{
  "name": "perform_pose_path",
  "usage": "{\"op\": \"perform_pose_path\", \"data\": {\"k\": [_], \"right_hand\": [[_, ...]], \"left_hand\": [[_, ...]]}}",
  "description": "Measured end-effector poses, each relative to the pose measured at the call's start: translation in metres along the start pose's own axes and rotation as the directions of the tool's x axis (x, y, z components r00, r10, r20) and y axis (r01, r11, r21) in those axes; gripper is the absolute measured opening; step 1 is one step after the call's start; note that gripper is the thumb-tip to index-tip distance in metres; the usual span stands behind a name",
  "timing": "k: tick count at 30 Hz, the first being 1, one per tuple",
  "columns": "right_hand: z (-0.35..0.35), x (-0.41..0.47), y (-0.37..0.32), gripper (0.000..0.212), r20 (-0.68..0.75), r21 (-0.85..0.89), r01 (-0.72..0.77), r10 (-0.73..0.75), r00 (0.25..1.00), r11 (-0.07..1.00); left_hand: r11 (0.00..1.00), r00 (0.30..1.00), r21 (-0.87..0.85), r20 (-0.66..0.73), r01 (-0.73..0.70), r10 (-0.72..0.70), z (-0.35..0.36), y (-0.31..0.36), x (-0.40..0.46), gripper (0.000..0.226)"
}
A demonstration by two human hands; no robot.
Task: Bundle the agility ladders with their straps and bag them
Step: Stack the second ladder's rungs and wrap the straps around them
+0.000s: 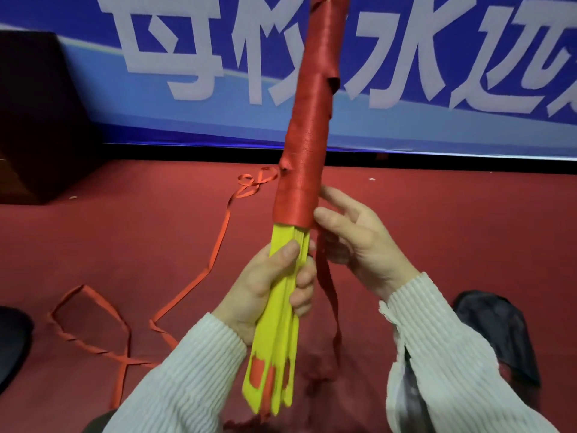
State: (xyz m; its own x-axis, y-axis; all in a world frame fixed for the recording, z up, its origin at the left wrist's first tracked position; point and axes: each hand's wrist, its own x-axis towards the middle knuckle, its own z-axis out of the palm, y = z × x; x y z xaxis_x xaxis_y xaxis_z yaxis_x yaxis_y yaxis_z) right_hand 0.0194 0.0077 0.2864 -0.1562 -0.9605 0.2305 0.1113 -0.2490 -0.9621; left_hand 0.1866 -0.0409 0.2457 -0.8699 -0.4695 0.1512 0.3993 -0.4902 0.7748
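Underfoot red carpet [437, 214], blue banner [93, 89] behind, left hand [268, 289] clamped on yellow rungs [278, 332], right hand [352, 235] loose.

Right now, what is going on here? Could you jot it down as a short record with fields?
activity: winding a red strap around a stack of yellow ladder rungs
bundle: held tilted upright, upper part wrapped in red strap, yellow rungs bare below
left hand: grips the yellow rungs
right hand: fingers mostly straight, touching the wrap's lower edge
loose strap: trails across the red floor
dark bag: lies on the floor at right
backdrop: blue banner with white characters
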Motion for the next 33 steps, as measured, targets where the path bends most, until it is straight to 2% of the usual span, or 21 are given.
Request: {"op": "perform_pose_path", "data": {"k": [2, 3, 4, 6, 8, 9, 11, 12, 14, 16, 18, 20, 23, 25, 27, 28, 30, 31, 33], "right_hand": [[0.001, -0.004, 0.003, 0.035, 0.213, 0.062, -0.054, 0.039, 0.976, 0.997], [-0.001, -0.005, 0.003, 0.037, 0.225, 0.048, -0.044, 0.032, 0.974, 0.998], [-0.001, -0.005, 0.001, 0.04, 0.164, 0.025, -0.017, 0.013, 0.986, 1.0], [0.002, -0.005, -0.006, 0.037, -0.069, -0.042, 0.078, -0.081, 0.994, 0.996], [0.006, -0.003, -0.008, 0.038, -0.293, -0.195, 0.148, -0.202, 0.934, 0.97], [0.008, -0.001, -0.006, 0.042, -0.348, -0.3, 0.14, -0.245, 0.905, 0.944], [0.01, 0.0, 0.002, 0.048, -0.389, -0.469, 0.04, -0.248, 0.887, 0.882], [0.011, 0.0, 0.005, 0.052, -0.394, -0.564, -0.034, -0.233, 0.889, 0.825], [0.008, -0.001, 0.004, 0.049, -0.371, -0.669, -0.1, -0.215, 0.903, 0.737], [0.001, -0.003, -0.004, 0.03, -0.316, -0.639, -0.047, -0.207, 0.926, 0.767], [-0.003, -0.005, -0.011, 0.027, -0.262, -0.57, -0.005, -0.176, 0.949, 0.822], [-0.004, -0.003, -0.013, 0.027, -0.24, -0.535, 0.029, -0.185, 0.953, 0.844], [-0.005, 0.002, -0.011, 0.025, -0.274, -0.434, 0.024, -0.158, 0.949, 0.901], [-0.005, 0.001, -0.01, 0.028, -0.229, -0.271, 0.002, -0.067, 0.971, 0.963], [-0.003, -0.001, -0.006, 0.041, -0.033, -0.127, -0.055, 0.051, 0.998, 0.99], [0.0, -0.004, -0.004, 0.04, 0.07, -0.093, -0.071, 0.078, 0.994, 0.993], [0.005, -0.008, -0.008, 0.035, 0.114, -0.094, -0.043, 0.054, 0.992, 0.995], [0.006, -0.01, -0.012, 0.03, 0.058, -0.114, -0.016, 0.022, 0.998, 0.993], [0.007, -0.012, -0.02, 0.02, -0.104, -0.202, 0.07, -0.092, 0.99, 0.977]], "left_hand": [[0.991, 0.979, -0.113, 0.198, 0.069, -0.046, -0.005, -0.004, -0.002, 0.043], [0.991, 0.971, -0.106, 0.233, 0.087, -0.06, -0.006, -0.003, -0.002, 0.042], [0.994, 0.975, -0.054, 0.206, 0.1, -0.087, -0.004, 0.001, -0.001, 0.047], [0.98, 0.996, 0.178, 0.019, 0.085, -0.09, -0.001, 0.012, 0.001, 0.064], [0.876, 0.991, 0.476, -0.135, 0.076, -0.013, 0.002, 0.013, 0.007, 0.06], [0.788, 0.98, 0.613, -0.188, 0.061, 0.07, 0.005, 0.009, 0.009, 0.053], [0.599, 0.907, 0.799, -0.286, 0.048, 0.31, 0.002, -0.007, 0.013, 0.038], [0.535, 0.858, 0.842, -0.324, 0.069, 0.399, -0.002, -0.014, 0.015, 0.033], [0.471, 0.784, 0.872, -0.384, 0.133, 0.488, -0.013, -0.02, 0.016, 0.029], [0.443, 0.735, 0.879, -0.416, 0.175, 0.535, -0.021, -0.017, 0.016, 0.027], [0.49, 0.729, 0.861, -0.422, 0.137, 0.539, -0.021, -0.011, 0.016, 0.025], [0.643, 0.752, 0.764, -0.447, 0.039, 0.485, -0.01, -0.006, 0.015, 0.024], [0.875, 0.866, 0.483, -0.423, -0.033, 0.266, 0.007, 0.001, 0.012, 0.027], [0.969, 0.958, 0.246, -0.272, -0.023, 0.092, 0.011, 0.0, 0.009, 0.029], [0.998, 0.996, 0.017, -0.058, 0.063, -0.062, 0.007, -0.004, 0.004, 0.036], [0.993, 0.993, -0.049, 0.043, 0.11, -0.108, 0.005, -0.005, 0.001, 0.038], [0.988, 0.98, -0.043, 0.144, 0.149, -0.141, 0.005, -0.002, -0.004, 0.04], [0.989, 0.983, 0.016, 0.11, 0.148, -0.149, 0.006, 0.001, -0.003, 0.045], [0.957, 0.992, 0.266, -0.079, 0.117, -0.099, 0.006, 0.006, 0.004, 0.054]]}}
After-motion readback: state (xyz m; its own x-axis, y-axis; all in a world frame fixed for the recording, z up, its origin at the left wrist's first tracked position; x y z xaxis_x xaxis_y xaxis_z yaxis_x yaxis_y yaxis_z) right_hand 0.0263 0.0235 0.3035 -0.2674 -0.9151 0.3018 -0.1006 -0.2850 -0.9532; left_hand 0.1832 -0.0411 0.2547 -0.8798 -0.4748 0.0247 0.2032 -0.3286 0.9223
